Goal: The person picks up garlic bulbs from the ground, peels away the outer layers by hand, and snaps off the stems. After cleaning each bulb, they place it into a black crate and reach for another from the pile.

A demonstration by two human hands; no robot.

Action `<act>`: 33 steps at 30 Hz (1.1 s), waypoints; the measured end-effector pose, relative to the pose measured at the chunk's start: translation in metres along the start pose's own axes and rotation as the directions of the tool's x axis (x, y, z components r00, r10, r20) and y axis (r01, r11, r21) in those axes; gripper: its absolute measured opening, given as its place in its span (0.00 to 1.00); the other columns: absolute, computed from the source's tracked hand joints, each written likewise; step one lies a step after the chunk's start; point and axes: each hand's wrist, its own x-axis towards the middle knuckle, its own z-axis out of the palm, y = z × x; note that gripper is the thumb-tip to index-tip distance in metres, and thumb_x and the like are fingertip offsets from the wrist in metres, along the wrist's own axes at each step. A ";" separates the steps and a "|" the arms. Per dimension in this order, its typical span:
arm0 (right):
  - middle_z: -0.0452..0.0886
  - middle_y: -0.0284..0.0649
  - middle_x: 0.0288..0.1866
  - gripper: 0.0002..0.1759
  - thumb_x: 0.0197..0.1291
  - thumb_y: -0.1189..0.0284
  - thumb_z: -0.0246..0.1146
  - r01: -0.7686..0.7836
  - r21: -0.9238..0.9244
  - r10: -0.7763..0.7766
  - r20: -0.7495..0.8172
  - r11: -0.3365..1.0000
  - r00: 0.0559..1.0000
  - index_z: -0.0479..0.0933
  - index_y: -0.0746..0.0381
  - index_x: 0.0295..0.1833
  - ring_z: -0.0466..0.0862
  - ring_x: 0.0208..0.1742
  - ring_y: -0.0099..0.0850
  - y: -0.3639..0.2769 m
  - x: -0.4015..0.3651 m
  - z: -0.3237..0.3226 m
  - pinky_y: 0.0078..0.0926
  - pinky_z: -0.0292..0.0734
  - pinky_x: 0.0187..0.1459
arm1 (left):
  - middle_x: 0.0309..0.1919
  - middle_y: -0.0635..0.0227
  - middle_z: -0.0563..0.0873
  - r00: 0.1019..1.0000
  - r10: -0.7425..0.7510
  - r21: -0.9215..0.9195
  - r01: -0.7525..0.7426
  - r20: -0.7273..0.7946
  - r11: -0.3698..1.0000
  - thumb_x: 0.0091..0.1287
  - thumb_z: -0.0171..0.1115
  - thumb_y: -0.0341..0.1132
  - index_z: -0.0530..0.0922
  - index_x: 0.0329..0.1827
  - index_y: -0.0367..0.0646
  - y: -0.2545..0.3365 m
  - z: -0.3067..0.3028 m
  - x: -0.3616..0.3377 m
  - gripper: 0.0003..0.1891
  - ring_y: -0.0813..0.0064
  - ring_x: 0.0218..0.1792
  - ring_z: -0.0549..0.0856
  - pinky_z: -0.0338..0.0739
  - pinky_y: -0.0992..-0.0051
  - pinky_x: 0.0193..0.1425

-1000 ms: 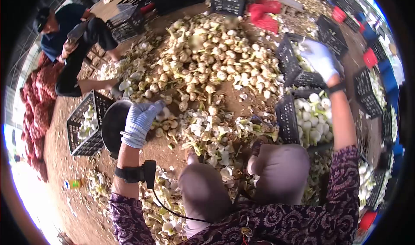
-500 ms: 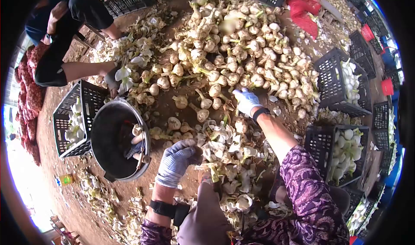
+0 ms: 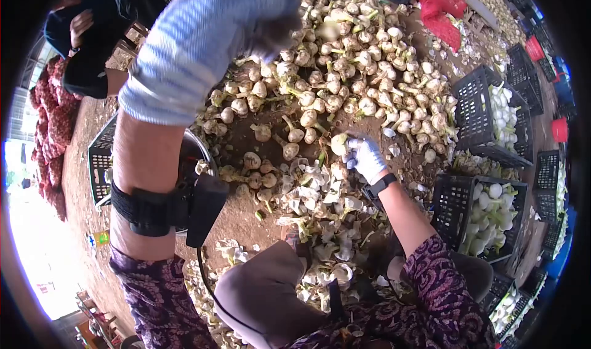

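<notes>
At 6 o'clock of the garlic pile (image 3: 366, 105), your right hand (image 3: 369, 159) has fingers clamped on 1 bulb (image 3: 339, 144), likely the picking-up step, next move needing a steady pinch; your left hand (image 3: 191, 50), 10-11 o'clock, blurred fingers, can't tell grip.

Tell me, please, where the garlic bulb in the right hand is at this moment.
In the head view, the garlic bulb is at the fingertips of the right hand, just right of centre, between the large garlic heap and the scattered peelings.
</notes>
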 end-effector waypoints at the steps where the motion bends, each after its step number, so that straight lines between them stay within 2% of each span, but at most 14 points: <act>1: 0.82 0.39 0.37 0.13 0.58 0.72 0.56 -0.003 0.006 0.003 0.003 1.000 1.000 0.72 0.61 0.50 0.78 0.18 0.28 -0.001 -0.006 0.003 0.21 0.72 0.16 | 0.37 0.60 0.84 0.997 0.034 -0.118 -0.026 0.065 0.993 0.67 0.54 0.39 0.76 0.51 0.32 0.008 0.003 0.007 0.18 0.74 0.30 0.83 0.80 0.77 0.36; 4: 0.81 0.41 0.38 0.13 0.58 0.71 0.58 -0.002 0.131 -0.003 0.037 0.991 0.999 0.73 0.60 0.48 0.79 0.21 0.31 -0.008 -0.012 0.010 0.23 0.73 0.17 | 0.39 0.59 0.84 0.982 0.130 -0.166 -0.152 -0.137 0.974 0.65 0.56 0.33 0.76 0.50 0.34 -0.021 0.033 -0.010 0.14 0.74 0.32 0.84 0.82 0.76 0.37; 8: 0.81 0.41 0.34 0.12 0.54 0.67 0.64 -0.120 0.435 -0.005 0.276 0.892 0.961 0.76 0.59 0.43 0.82 0.31 0.33 -0.007 -0.036 0.019 0.27 0.80 0.26 | 0.31 0.64 0.85 0.870 -0.398 -0.519 0.207 -0.291 0.830 0.57 0.58 0.22 0.79 0.44 0.35 -0.116 0.079 -0.055 0.11 0.78 0.28 0.84 0.79 0.82 0.32; 11: 0.79 0.35 0.25 0.11 0.55 0.63 0.63 -0.067 0.330 0.054 0.050 0.942 0.997 0.75 0.58 0.36 0.79 0.21 0.30 -0.002 -0.063 0.041 0.25 0.73 0.19 | 0.38 0.62 0.84 0.887 -0.436 -0.432 0.337 -0.154 0.837 0.56 0.62 0.23 0.75 0.53 0.38 -0.185 0.114 -0.100 0.19 0.76 0.35 0.83 0.79 0.77 0.41; 12: 0.79 0.35 0.25 0.11 0.56 0.63 0.62 -0.095 0.325 0.101 -0.002 0.941 0.995 0.75 0.58 0.37 0.79 0.22 0.30 0.003 -0.066 0.038 0.25 0.75 0.20 | 0.42 0.64 0.82 0.911 -0.390 -0.573 0.252 -0.131 0.780 0.56 0.64 0.26 0.71 0.58 0.38 -0.197 0.131 -0.113 0.25 0.77 0.38 0.82 0.77 0.78 0.45; 13: 0.82 0.39 0.37 0.11 0.57 0.69 0.62 -0.158 0.383 0.078 0.215 0.910 0.973 0.76 0.62 0.43 0.83 0.36 0.30 0.013 -0.065 0.022 0.27 0.82 0.37 | 0.43 0.65 0.82 0.937 -0.316 -0.332 0.253 -0.152 0.909 0.56 0.65 0.27 0.69 0.60 0.38 -0.208 0.141 -0.120 0.27 0.77 0.39 0.82 0.76 0.78 0.46; 14: 0.82 0.39 0.37 0.11 0.57 0.69 0.62 -0.173 0.387 0.096 0.212 0.906 0.973 0.76 0.62 0.43 0.83 0.36 0.30 0.019 -0.069 0.028 0.27 0.82 0.37 | 0.43 0.65 0.81 0.961 -0.236 -0.067 0.228 -0.146 0.971 0.55 0.66 0.28 0.67 0.61 0.38 -0.215 0.149 -0.126 0.29 0.77 0.40 0.81 0.76 0.78 0.46; 17: 0.80 0.34 0.28 0.12 0.59 0.61 0.59 -0.142 0.383 0.175 -0.053 0.913 0.983 0.75 0.58 0.42 0.80 0.24 0.26 0.035 -0.075 0.048 0.22 0.81 0.27 | 0.39 0.66 0.82 0.909 -0.411 -0.377 0.406 0.071 0.832 0.55 0.67 0.29 0.67 0.61 0.36 -0.197 0.153 -0.124 0.29 0.78 0.38 0.81 0.76 0.78 0.45; 21: 0.78 0.35 0.20 0.20 0.58 0.52 0.59 -0.094 0.268 0.099 -0.003 0.959 0.995 0.75 0.59 0.34 0.76 0.15 0.27 0.020 -0.083 0.059 0.20 0.73 0.15 | 0.33 0.65 0.85 0.891 -0.445 0.073 0.439 0.092 0.895 0.54 0.70 0.35 0.76 0.51 0.37 -0.171 0.131 -0.097 0.22 0.78 0.33 0.82 0.76 0.76 0.41; 24: 0.82 0.41 0.29 0.23 0.60 0.51 0.57 -0.040 0.197 -0.002 0.210 0.980 0.978 0.71 0.58 0.49 0.82 0.20 0.30 -0.006 -0.079 0.061 0.23 0.79 0.19 | 0.36 0.61 0.85 0.932 -0.344 0.205 0.317 0.112 0.926 0.50 0.73 0.38 0.77 0.51 0.37 -0.158 0.116 -0.067 0.26 0.76 0.37 0.84 0.78 0.75 0.43; 26: 0.82 0.44 0.31 0.27 0.61 0.49 0.55 0.017 0.144 -0.038 0.143 0.989 0.989 0.68 0.59 0.53 0.82 0.23 0.31 -0.024 -0.087 0.078 0.25 0.79 0.18 | 0.36 0.61 0.86 0.915 -0.350 0.111 0.334 0.202 0.936 0.49 0.74 0.37 0.78 0.49 0.37 -0.139 0.104 -0.046 0.25 0.73 0.36 0.84 0.79 0.75 0.44; 28: 0.82 0.44 0.32 0.26 0.61 0.50 0.56 0.045 0.159 -0.072 0.171 0.986 0.983 0.68 0.60 0.53 0.83 0.24 0.31 -0.038 -0.091 0.085 0.26 0.79 0.18 | 0.34 0.61 0.86 0.949 -0.232 0.463 0.111 0.213 0.880 0.49 0.74 0.38 0.79 0.50 0.39 -0.138 0.091 -0.014 0.25 0.74 0.31 0.84 0.80 0.76 0.37; 31: 0.79 0.38 0.26 0.18 0.61 0.57 0.60 0.347 0.077 -0.352 0.055 0.935 0.934 0.73 0.61 0.45 0.78 0.20 0.27 -0.050 -0.094 0.081 0.21 0.74 0.17 | 0.30 0.63 0.86 0.924 -0.353 0.484 0.245 0.144 0.840 0.52 0.71 0.43 0.79 0.52 0.41 -0.119 0.091 0.022 0.25 0.78 0.23 0.81 0.78 0.77 0.24; 33: 0.73 0.32 0.20 0.15 0.59 0.59 0.61 0.414 -0.010 -0.414 -0.021 0.910 0.910 0.74 0.61 0.40 0.72 0.14 0.23 -0.055 -0.098 0.076 0.18 0.68 0.15 | 0.28 0.64 0.85 0.928 -0.350 0.495 0.245 0.129 0.834 0.52 0.70 0.46 0.79 0.51 0.41 -0.125 0.104 0.006 0.26 0.75 0.23 0.81 0.77 0.75 0.27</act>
